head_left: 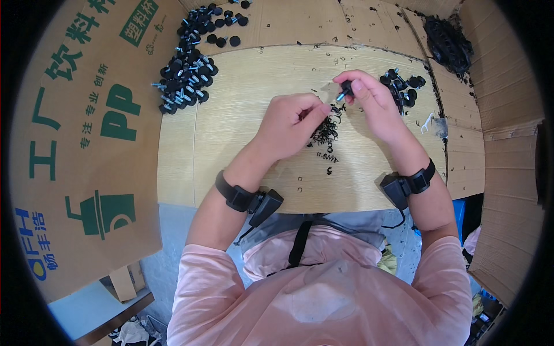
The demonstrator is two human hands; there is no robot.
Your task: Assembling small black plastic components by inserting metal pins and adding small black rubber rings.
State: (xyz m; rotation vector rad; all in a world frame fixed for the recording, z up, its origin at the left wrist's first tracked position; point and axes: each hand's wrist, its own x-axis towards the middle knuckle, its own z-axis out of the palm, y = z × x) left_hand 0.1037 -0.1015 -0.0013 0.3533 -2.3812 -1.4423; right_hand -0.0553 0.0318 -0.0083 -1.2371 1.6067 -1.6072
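Observation:
My right hand (pixel 371 99) grips a levelling foot (pixel 346 88) between thumb and fingers. It has a round black base and a bright threaded stud that points down and left. Close to the stud's tip, my left hand (pixel 291 124) is closed with thumb and forefinger pinched together. Whatever lies in that pinch is too small or hidden to make out. Below the hands is a loose heap of small black rings (pixel 326 131), some strung together like a coil. My left hand partly covers the heap.
Many similar levelling feet (pixel 187 78) are piled at the table's left edge. A smaller group (pixel 402 89) lies right of my right hand, near a small white piece (pixel 427 123). A black tangled bundle (pixel 448 43) sits far right. Cardboard walls (pixel 86 144) flank the wooden table (pixel 242 69).

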